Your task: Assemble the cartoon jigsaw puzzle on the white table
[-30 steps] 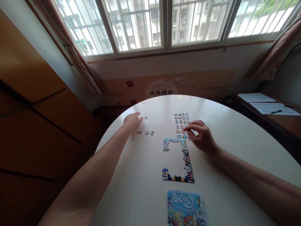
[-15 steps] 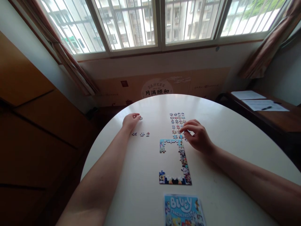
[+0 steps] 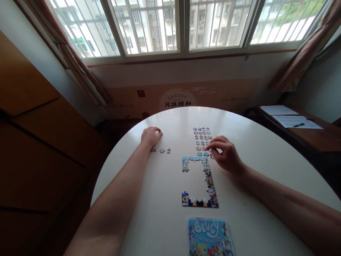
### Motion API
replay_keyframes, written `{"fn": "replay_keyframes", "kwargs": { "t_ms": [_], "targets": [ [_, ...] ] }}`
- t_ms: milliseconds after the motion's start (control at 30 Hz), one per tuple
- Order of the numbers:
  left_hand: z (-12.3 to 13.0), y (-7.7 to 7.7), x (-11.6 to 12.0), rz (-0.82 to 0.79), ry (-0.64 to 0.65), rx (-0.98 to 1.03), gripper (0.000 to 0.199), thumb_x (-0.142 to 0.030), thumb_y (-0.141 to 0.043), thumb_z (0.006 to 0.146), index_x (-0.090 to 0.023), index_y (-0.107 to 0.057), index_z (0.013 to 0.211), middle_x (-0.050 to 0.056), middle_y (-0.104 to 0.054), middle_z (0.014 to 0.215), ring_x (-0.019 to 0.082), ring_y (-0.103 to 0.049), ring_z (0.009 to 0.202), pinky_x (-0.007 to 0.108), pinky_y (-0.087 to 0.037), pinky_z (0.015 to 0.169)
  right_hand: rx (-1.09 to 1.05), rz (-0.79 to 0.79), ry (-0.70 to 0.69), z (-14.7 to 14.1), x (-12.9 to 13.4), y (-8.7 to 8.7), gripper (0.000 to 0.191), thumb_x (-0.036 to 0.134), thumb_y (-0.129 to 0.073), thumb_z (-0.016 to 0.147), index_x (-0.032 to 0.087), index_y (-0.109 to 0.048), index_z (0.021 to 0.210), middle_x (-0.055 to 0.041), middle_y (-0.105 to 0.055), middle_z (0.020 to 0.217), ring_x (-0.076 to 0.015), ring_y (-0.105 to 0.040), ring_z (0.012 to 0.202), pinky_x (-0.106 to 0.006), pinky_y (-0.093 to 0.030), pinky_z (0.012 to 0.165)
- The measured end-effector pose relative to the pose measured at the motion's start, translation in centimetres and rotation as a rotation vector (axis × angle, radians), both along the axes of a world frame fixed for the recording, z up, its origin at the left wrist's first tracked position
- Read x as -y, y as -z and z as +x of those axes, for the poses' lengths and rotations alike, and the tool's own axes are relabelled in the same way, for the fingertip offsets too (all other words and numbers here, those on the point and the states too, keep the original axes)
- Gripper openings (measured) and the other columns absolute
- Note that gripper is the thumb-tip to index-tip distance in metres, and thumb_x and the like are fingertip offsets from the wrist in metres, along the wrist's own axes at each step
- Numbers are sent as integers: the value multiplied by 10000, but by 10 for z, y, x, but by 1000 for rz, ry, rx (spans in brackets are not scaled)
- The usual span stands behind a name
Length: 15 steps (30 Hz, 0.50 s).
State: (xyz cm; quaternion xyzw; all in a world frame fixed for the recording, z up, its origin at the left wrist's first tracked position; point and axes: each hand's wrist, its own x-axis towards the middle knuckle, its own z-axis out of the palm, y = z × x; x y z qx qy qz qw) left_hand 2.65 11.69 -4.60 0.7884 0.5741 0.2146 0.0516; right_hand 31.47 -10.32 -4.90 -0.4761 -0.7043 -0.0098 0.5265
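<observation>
My left hand is over the far left of a white table, its fingertips drawn close together; whether they pinch anything, I cannot tell. My right hand curls at the edge of rows of loose puzzle pieces, thumb and forefinger set narrowly, and I cannot tell whether they hold one. Three separate pieces lie in a line beside my left wrist. Nearer me than the rows sits the partly joined puzzle border, its left side broken by a gap. Closest lies a blue picture sheet lettered "BLUEY." Beyond the table, barred windows face buildings.
</observation>
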Motion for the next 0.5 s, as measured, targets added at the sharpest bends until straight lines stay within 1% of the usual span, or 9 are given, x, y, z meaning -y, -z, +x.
{"fn": "replay_keyframes", "kwargs": {
  "t_ms": [133,300,433,500],
  "targets": [
    [2,-2,2,-12,-11,-2,244,-396,-661,842,-237,-783,981,94,-698,1154,292,-611,1107,396,-468,1050,10,1,0,1,2,-1,291,45,-558,797,265,-745,760,-32,-695,810,-233,-628,851,-418,-538,779],
    [8,-2,1,-30,-30,-1,287,-398,-662,846,-222,-779,1039,90,-695,1179,289,-599,1128,389,-462,1054,32,-21,32,2,5,-4,296,44,-559,781,270,-744,734,-22,-690,805,-222,-629,846,-409,-529,801],
    [11,-1,-2,-67,-59,14,286,-399,-678,835,-215,-789,1025,91,-720,1131,284,-628,1079,371,-495,1001,33,-10,32,4,4,-3,300,29,-565,757,266,-745,724,-20,-688,800,-218,-631,845,-396,-529,798],
    [12,-1,-3,-66,-68,31,284,-392,-691,829,-217,-791,1029,92,-723,1135,285,-631,1084,369,-498,993,36,-6,33,4,4,-3,306,22,-564,756,268,-744,725,-17,-688,800,-214,-633,842,-395,-530,800]
  ]
}}
